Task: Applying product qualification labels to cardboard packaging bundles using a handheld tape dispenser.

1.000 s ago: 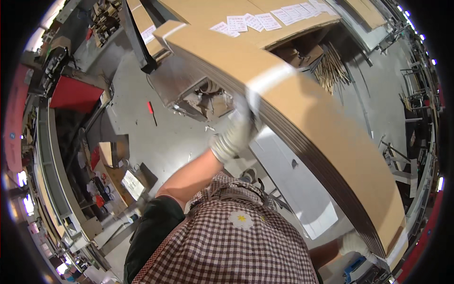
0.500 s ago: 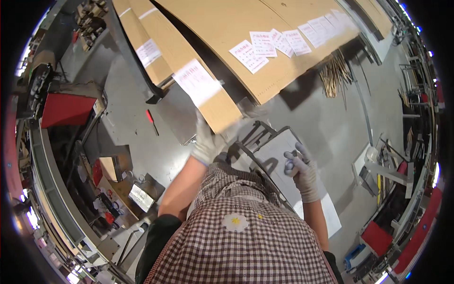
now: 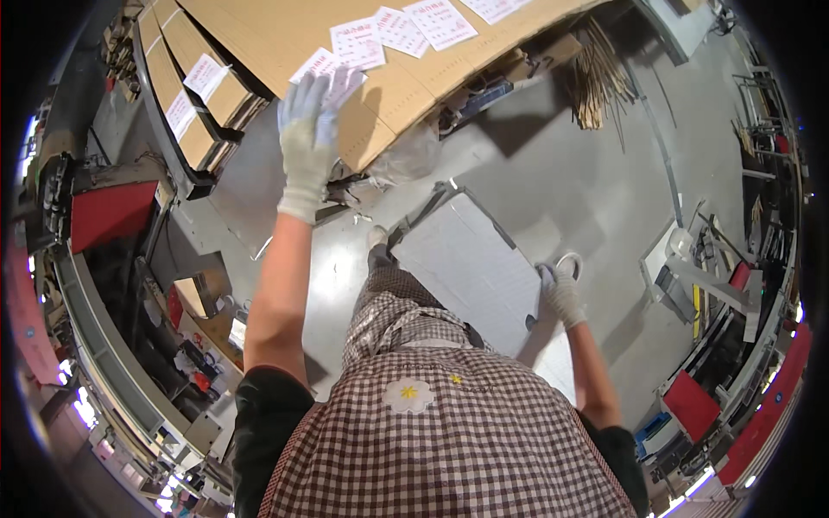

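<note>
My left hand (image 3: 306, 138), in a pale work glove, reaches up to the near left corner of a large cardboard stack (image 3: 389, 99). Its fingers are stretched out over a printed paper slip (image 3: 348, 85), partly covering it. Beside that slip, several overlapping paper slips (image 3: 399, 33) lie along the cardboard. My right hand (image 3: 563, 295), gloved too, is low on the right with its fingers curled round a pale ring that looks like a tape roll (image 3: 571, 259). It is close to the right edge of a flat white-topped cart (image 3: 466, 268).
Left of the stack are narrow strapped cardboard bundles (image 3: 211, 91) with slips on them. Thin sticks (image 3: 598, 82) hang past the stack's right side. A red panel (image 3: 112, 216) is at far left, and metal equipment (image 3: 712, 281) stands at right.
My left hand has left the narrow cardboard bundle's end and moved up to the slips on the large stack. My right hand has lowered slightly. The view has shifted, showing more of the cart.
</note>
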A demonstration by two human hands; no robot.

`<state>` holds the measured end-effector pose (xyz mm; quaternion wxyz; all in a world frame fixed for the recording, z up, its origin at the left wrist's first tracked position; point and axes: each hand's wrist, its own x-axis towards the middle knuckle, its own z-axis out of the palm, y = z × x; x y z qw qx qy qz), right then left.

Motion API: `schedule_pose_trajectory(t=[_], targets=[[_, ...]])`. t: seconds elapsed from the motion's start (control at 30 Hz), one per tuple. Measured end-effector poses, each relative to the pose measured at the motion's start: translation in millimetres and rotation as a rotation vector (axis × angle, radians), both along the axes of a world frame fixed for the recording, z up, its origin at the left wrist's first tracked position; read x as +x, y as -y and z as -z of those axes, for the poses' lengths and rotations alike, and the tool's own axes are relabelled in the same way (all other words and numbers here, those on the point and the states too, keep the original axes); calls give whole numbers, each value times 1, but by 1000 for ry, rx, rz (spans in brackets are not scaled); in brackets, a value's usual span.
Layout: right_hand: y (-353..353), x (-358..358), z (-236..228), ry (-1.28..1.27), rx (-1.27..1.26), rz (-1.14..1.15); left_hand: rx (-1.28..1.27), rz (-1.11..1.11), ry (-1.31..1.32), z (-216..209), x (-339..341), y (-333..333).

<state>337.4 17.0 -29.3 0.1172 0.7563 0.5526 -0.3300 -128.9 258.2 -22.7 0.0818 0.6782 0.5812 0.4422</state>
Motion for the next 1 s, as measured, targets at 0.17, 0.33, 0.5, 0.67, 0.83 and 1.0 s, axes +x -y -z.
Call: schedule_pose_trajectory(t=[0.17, 0.33, 0.5, 0.67, 0.83, 1.0], targets=[[72, 110, 110, -461, -42, 48, -47, 18, -686, 24, 2, -43], [92, 114, 101, -222, 72, -2, -38, 151, -662, -5, 23, -42], [-21, 16, 12, -335, 268, 434, -147, 97, -899, 0, 72, -62], [-93, -96, 6, -920, 848, 679, 29, -114, 39, 17, 105, 9], [-132, -143, 49, -1641, 374, 1231, -625, -175, 1490, 35, 151, 37], [-140, -144, 46, -1754, 278, 1289, -577, -202, 1364, 35, 174, 35]])
